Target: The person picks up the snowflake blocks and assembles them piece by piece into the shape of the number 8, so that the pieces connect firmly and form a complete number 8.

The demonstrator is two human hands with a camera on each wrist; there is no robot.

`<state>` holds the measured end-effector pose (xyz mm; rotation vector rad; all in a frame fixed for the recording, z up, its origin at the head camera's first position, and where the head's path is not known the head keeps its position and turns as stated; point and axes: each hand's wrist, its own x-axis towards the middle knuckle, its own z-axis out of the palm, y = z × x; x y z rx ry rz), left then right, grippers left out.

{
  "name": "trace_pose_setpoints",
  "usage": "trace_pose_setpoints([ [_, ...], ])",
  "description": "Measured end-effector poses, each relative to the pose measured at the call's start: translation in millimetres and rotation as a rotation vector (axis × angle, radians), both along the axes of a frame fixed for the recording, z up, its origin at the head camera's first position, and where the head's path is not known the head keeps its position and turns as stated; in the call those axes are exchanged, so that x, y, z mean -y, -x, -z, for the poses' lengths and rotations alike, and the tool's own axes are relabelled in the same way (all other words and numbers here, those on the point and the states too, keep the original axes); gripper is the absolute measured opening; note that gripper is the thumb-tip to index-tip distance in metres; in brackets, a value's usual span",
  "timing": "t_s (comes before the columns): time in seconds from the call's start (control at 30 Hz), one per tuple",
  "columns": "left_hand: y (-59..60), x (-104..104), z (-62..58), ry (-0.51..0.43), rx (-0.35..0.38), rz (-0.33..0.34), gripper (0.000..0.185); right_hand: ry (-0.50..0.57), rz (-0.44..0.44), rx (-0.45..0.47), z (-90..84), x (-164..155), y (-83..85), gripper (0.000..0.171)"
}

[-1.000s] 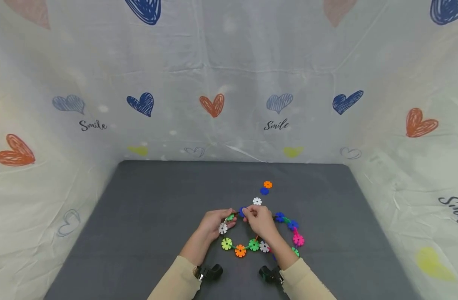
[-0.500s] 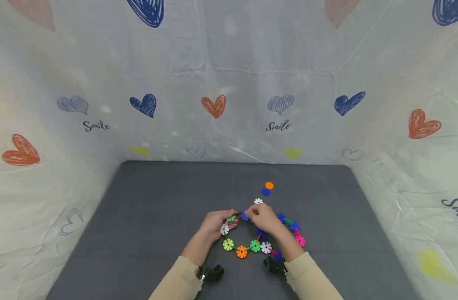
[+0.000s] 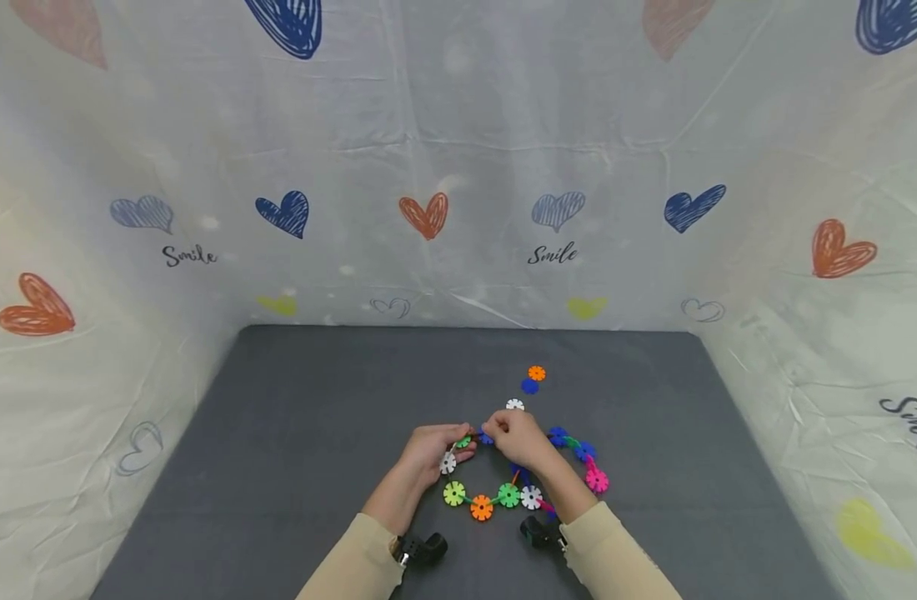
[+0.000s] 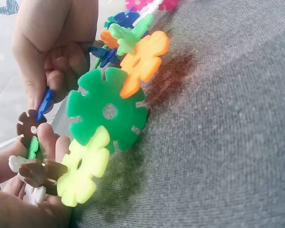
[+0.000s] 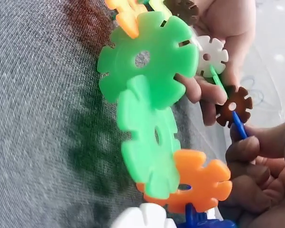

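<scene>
Notched plastic snowflake discs are joined into a looped chain. My left hand (image 3: 428,452) holds the chain's far left part, its fingers round a brown disc (image 5: 245,102) beside a white disc (image 5: 217,46). My right hand (image 3: 520,437) pinches a blue disc (image 4: 45,105) between thumb and forefinger. That blue disc meets the brown one at its edge; how deep it sits in the slot I cannot tell. In the head view, a yellow-green disc (image 3: 454,493), an orange disc (image 3: 482,507) and a green disc (image 3: 508,495) form the near side of the loop.
Past my right hand lie a white disc (image 3: 514,404), a blue disc (image 3: 530,387) and an orange disc (image 3: 537,373). The chain runs on at right through a pink disc (image 3: 597,480), partly behind my right forearm. A grey cloth (image 3: 316,400) covers the table; a printed curtain surrounds it.
Both hands stay nearly in place. My right fingers have shifted slightly towards the left hand with the blue disc, which they now cover more. The view has moved a little.
</scene>
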<state>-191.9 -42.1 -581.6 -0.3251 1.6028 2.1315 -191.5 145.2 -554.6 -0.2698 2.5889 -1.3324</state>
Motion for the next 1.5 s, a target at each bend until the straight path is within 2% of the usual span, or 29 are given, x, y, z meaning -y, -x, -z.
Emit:
trace_pose_setpoints([
  [0.17,-1.5,3,-2.1,-0.018,-0.01,0.026,0.035,0.03,0.022,-0.009,-4.3,-2,1.1,0.026],
  [0.23,-2.2,3,-4.3,0.018,-0.045,0.048,0.034,0.005,0.077,-0.041,-8.1,-6,3.3,0.025],
  [0.3,-2.6,3,-7.4,0.115,-0.109,0.07,0.031,-0.06,0.165,-0.097,-12.3,-12,6.8,0.022],
  [0.37,-2.2,4,-11.5,0.251,-0.193,0.091,0.028,-0.152,0.249,-0.143,-14.6,-19,11.6,0.019],
  [0.43,-1.5,5,-15.7,0.389,-0.26,0.106,0.025,-0.247,0.288,-0.146,-14.9,-24,16.2,0.02],
  [0.5,-0.4,6,-19.7,0.492,-0.298,0.127,0.025,-0.329,0.275,-0.11,-12.7,-27,20.3,0.026],
  [0.6,2.4,5,-23.7,0.551,-0.314,0.179,0.029,-0.384,0.23,-0.063,-7.3,-28,25.2,0.032],
  [0.67,3.9,3,-25.1,0.564,-0.318,0.21,0.029,-0.395,0.223,-0.046,-4.3,-27,27.6,0.027],
  [0.77,4.4,0,-25.3,0.569,-0.322,0.219,0.028,-0.406,0.224,-0.021,-2.4,-27,29.4,0.014],
  [0.87,3.8,-1,-24.7,0.585,-0.312,0.178,0.026,-0.373,0.205,0.034,-3.6,-27,29.2,0.013],
  [1.0,4.1,1,-23.6,0.565,-0.271,0.142,0.026,-0.222,0.199,0.052,-8.5,-28,25.6,0.014],
  [1.13,5.2,5,-21.9,0.514,-0.254,0.138,0.026,-0.078,0.181,-0.021,-15.2,-24,15.3,0.011],
  [1.27,5.5,7,-20.0,0.512,-0.259,0.128,0.026,-0.005,0.141,-0.085,-16.7,-14,-0.4,0.007],
  [1.37,4.6,7,-19.4,0.514,-0.276,0.13,0.026,0.025,0.13,-0.121,-13.6,-8,-11.1,0.006],
  [1.5,2.4,6,-19.3,0.507,-0.287,0.115,0.026,0.001,0.13,-0.196,-8.4,-1,-19.7,0.004],
])
